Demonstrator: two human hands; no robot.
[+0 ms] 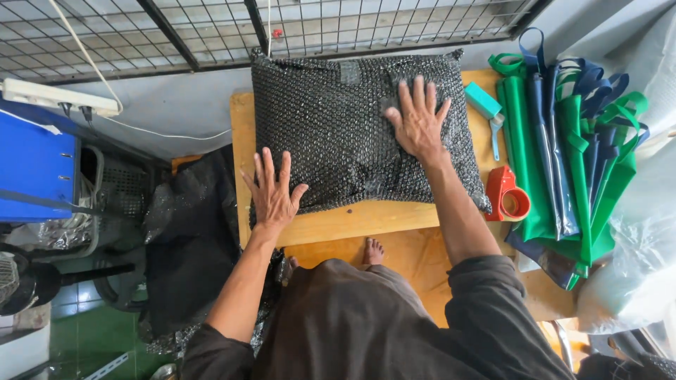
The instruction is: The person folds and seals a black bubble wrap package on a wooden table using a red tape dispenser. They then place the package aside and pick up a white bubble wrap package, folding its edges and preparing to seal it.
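Head view, looking straight down.

Black bubble-wrap parcel (352,130) flat on wooden bench (243,119), covering most of the top from far edge almost to near edge. Dark tape patch at parcel's far edge, centre.

Left hand (271,190): spread, fingers apart, palm down at parcel's near left corner, fingers on the wrap, heel on bare wood at bench's near edge. Nothing pinched.

Right hand (419,119): spread, fingers apart, pressed flat on parcel's far right part. Nothing gripped.

Right of parcel, at bench's right edge: teal knife (486,102) near far right corner, lying just beside parcel; red tape dispenser (508,195) nearer, just beside parcel's near right corner.

Beyond bench's right edge: stack of green and blue bags (563,148), handles toward far side. Clear plastic (634,267) heaped at the stack's near right.

Left of bench: black plastic sheet (190,239) hanging down to green floor. Blue box (32,169) further left, white power strip (60,96) above it with cable running right along the wall.

Wire grille (211,28) along far side, behind bench.

Bare foot (373,251) visible below bench's near edge, on a lower wooden surface.
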